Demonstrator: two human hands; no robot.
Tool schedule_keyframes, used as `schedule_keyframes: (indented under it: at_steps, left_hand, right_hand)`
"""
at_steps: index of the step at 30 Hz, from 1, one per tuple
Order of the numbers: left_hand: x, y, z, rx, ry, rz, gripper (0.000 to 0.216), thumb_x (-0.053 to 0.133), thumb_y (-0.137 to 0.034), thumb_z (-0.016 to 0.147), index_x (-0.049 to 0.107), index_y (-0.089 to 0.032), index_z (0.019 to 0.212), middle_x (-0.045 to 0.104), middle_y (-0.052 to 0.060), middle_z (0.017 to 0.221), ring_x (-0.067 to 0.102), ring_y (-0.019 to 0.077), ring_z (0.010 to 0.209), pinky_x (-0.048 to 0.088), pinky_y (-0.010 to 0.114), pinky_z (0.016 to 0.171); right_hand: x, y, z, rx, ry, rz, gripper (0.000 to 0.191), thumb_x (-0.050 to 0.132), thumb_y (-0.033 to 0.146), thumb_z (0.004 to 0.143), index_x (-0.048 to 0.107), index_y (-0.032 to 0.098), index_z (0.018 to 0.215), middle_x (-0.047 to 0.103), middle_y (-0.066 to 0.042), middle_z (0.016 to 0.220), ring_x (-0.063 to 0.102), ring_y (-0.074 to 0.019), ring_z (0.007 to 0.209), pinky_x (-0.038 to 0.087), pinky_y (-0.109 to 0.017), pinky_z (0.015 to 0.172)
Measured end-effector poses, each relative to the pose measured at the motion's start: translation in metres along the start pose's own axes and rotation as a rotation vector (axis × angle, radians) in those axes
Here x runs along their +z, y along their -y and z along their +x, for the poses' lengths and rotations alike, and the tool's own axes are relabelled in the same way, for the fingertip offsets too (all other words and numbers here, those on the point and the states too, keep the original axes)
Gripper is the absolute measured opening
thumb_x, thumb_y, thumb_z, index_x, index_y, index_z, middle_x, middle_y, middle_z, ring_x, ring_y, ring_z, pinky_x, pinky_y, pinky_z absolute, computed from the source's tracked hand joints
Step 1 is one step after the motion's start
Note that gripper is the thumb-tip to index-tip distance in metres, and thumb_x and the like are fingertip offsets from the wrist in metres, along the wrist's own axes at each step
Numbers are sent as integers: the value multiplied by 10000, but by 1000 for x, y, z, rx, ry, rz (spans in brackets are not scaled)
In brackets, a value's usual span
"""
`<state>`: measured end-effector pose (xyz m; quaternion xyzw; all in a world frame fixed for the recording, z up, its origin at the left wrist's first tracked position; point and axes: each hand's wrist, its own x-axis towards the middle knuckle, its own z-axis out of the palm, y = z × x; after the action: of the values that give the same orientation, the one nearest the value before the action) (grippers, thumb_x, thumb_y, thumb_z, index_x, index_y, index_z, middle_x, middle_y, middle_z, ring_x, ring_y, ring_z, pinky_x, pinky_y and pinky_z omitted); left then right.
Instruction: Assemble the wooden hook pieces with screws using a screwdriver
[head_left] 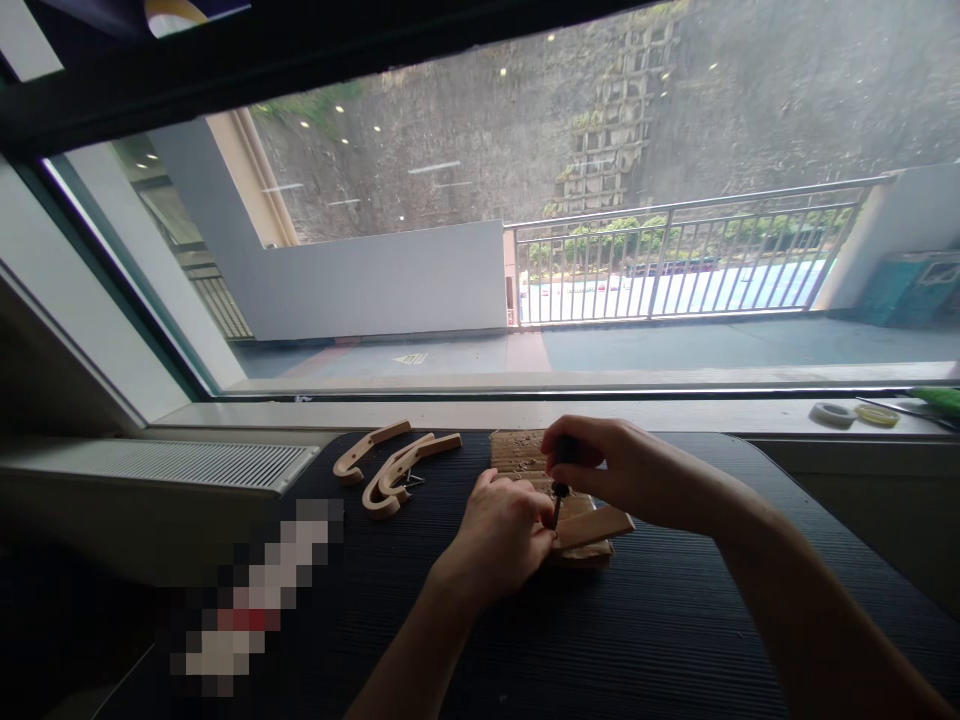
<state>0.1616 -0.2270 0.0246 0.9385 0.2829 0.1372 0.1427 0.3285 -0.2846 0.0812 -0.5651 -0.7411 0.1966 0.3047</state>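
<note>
My right hand is closed around the dark handle of a screwdriver, which stands nearly upright with its shaft pointing down. The tip meets a pale wooden piece beside the fingers of my left hand. That hand is closed on the piece's left end, which it hides; the straight right end sticks out. Beneath the piece lies corrugated cardboard with small crumbs or pellets on it. To the left are curved wooden hooks: one alone, and two close together with screws beside them.
Everything rests on a dark ribbed table against a white windowsill. Rolls of tape sit on the sill at right. A radiator is at left. A pixelated patch covers the table's left side.
</note>
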Motion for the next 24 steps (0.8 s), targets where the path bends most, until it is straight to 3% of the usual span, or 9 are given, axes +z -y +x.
schedule_keyframes:
  at_steps: [24]
  left_hand:
    - [-1, -4, 2, -32, 4, 45, 104, 616, -289, 768, 671, -210, 729, 671, 6, 787, 586, 180, 817, 336, 379, 933]
  right_hand:
    - [4, 5, 1, -32, 49, -36, 341, 444, 231, 873, 524, 255, 1204, 639, -17, 906, 554, -132, 732, 414, -243, 636]
